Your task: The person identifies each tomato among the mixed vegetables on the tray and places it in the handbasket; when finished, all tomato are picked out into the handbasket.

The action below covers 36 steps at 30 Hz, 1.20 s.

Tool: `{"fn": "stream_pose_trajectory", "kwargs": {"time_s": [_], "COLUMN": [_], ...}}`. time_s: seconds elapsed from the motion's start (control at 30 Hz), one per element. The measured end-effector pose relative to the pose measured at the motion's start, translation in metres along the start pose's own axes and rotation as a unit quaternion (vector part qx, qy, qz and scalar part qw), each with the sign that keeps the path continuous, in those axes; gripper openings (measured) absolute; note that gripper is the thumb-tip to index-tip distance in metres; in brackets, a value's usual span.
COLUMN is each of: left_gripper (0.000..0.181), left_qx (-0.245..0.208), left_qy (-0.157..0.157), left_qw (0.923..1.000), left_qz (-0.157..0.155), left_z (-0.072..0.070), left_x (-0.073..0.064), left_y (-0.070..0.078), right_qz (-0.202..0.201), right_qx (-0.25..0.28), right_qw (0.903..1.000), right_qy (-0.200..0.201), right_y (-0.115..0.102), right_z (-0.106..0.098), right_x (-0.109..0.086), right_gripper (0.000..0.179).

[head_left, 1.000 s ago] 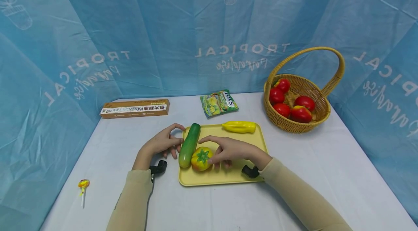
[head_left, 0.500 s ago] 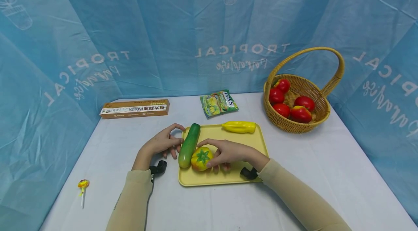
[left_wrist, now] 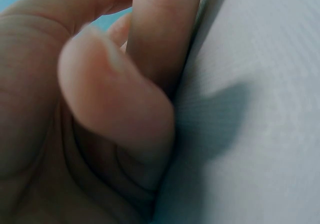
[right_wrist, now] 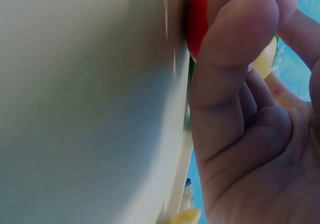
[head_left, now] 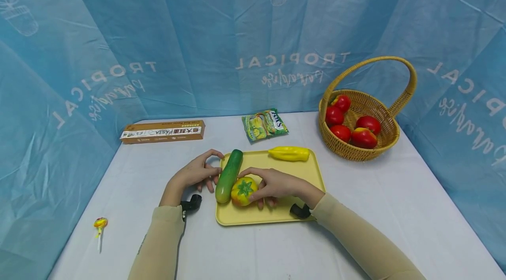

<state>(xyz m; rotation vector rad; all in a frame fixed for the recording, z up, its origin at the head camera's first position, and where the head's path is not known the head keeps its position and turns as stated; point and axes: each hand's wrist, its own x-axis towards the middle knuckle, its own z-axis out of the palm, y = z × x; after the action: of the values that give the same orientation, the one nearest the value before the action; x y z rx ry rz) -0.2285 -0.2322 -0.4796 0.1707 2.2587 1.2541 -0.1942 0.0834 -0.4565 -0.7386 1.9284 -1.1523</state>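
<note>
In the head view my right hand (head_left: 274, 184) holds a yellow-and-red tomato (head_left: 244, 190) with a green star-shaped top, thumb in front and index finger curled over its far side. The tomato rests on a pale yellow tray (head_left: 276, 218), touching or very close to a green cucumber (head_left: 229, 176). My left hand (head_left: 193, 172) lies at the tray's left edge with loosely bent fingers, its thumb tip close to the cucumber. The left wrist view shows nothing in those fingers. In the right wrist view the fingers partly hide the red underside of the tomato (right_wrist: 198, 22).
A yellow pepper-like vegetable (head_left: 289, 153) lies at the tray's back right. Behind the tray are a green snack packet (head_left: 265, 125) and a pasta box (head_left: 163, 132). A wicker basket (head_left: 356, 153) with several red fruits stands back right; a lollipop (head_left: 100, 229) lies front left.
My right hand has moved slightly left and closed its thumb and index finger around the tomato. The left hand and the other things have stayed in place.
</note>
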Motion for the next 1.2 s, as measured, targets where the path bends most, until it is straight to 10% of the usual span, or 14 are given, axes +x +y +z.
{"fn": "stream_pose_trajectory", "kwargs": {"time_s": [0.47, 1.2], "left_gripper": [0.047, 0.048], "left_qx": [-0.001, -0.004], "left_qy": [-0.005, -0.002], "left_qw": [0.9999, 0.9999], "left_qz": [0.009, 0.01], "left_z": [-0.001, 0.001], "left_x": [0.001, -0.001], "left_y": [0.0, -0.001], "right_qz": [0.003, -0.01], "right_qx": [0.011, 0.043], "right_qw": [0.9997, 0.9709], "right_qy": [0.021, 0.235], "right_y": [-0.006, -0.011], "right_z": [-0.016, -0.12], "right_x": [-0.01, -0.095], "right_gripper": [0.059, 0.068]}}
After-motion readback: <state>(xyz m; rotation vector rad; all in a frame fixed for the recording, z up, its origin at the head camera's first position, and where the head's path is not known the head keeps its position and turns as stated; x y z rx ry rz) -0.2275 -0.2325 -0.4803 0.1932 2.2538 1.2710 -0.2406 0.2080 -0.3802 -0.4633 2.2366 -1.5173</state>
